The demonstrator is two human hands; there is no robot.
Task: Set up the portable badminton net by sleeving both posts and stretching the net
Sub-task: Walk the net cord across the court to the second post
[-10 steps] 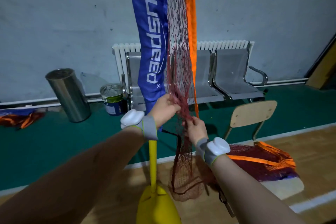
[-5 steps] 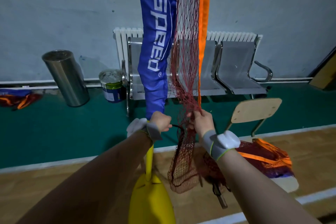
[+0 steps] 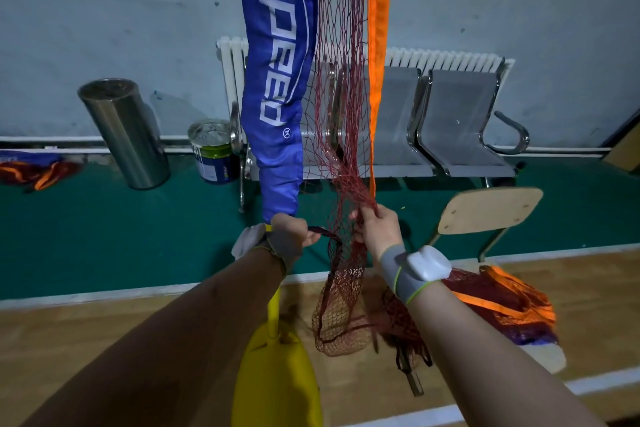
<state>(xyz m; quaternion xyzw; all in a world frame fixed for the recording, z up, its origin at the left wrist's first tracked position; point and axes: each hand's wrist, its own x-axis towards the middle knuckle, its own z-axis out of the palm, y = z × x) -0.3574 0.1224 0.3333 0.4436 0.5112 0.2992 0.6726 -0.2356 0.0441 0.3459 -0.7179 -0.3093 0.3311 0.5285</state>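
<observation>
Since a second ago the left hand (image 3: pixel 291 236) has dropped from the net (image 3: pixel 341 80) to the bottom of the sleeve (image 3: pixel 277 80); the bench (image 3: pixel 450 121) stands behind the post (image 3: pixel 274 308); the blue sleeve hangs over the post, ending above its bare yellow stretch; the red net hangs just right of the post, with more heaped on the floor further right; the base (image 3: pixel 277 385) sits at the post's foot; the left hand is curled round the sleeve's end on the post, seemingly pinching a dark cord (image 3: pixel 323 231) too; the right hand (image 3: pixel 375 229), right of the post, has its fingers closed on bunched net.
</observation>
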